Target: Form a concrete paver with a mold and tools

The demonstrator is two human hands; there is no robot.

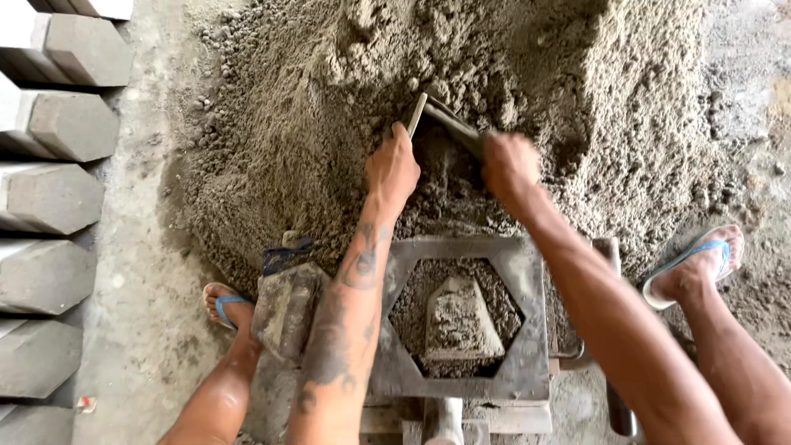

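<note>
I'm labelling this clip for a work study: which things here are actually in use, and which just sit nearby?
In use: left hand and right hand gripping the scoop, sand mix pile, hexagonal metal mould.

Nearby only: finished hexagonal blocks, wrapped block.

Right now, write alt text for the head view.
Both hands, left and right, grip a scoop dug into a grey sand pile above a hexagonal metal mould. Finished hexagonal blocks line the left edge.
</note>
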